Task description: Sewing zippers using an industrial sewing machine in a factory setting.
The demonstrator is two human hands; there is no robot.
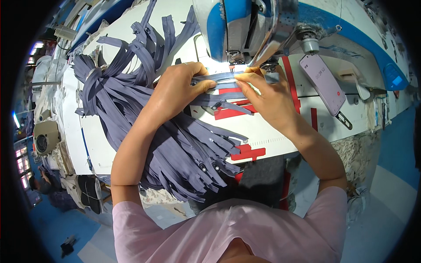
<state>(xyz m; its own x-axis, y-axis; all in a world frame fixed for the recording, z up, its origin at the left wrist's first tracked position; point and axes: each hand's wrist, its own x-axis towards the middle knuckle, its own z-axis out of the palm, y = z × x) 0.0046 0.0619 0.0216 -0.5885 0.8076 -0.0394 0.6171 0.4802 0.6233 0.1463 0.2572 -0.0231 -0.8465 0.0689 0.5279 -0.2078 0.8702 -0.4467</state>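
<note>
My left hand (176, 87) and my right hand (274, 101) pinch a blue-grey zipper (224, 79) between thumb and fingers, one on each side. The zipper is stretched across the lit bed of a sewing machine (239, 22), just in front of its needle area. Bright glare and my right fingertips hide part of that spot. More zipper ends (223, 103) lie below the held strip, over red tape. A large tied bundle of blue-grey zippers (164, 142) spreads under and beside my left forearm, its loose ends hanging past the table's near edge.
A phone (324, 83) lies to the right of my right hand, beside a red tape strip (291, 79). Red tape (247, 152) and a printed ruler mark the table's near edge. The machine's chrome and blue body rises close ahead of my fingers.
</note>
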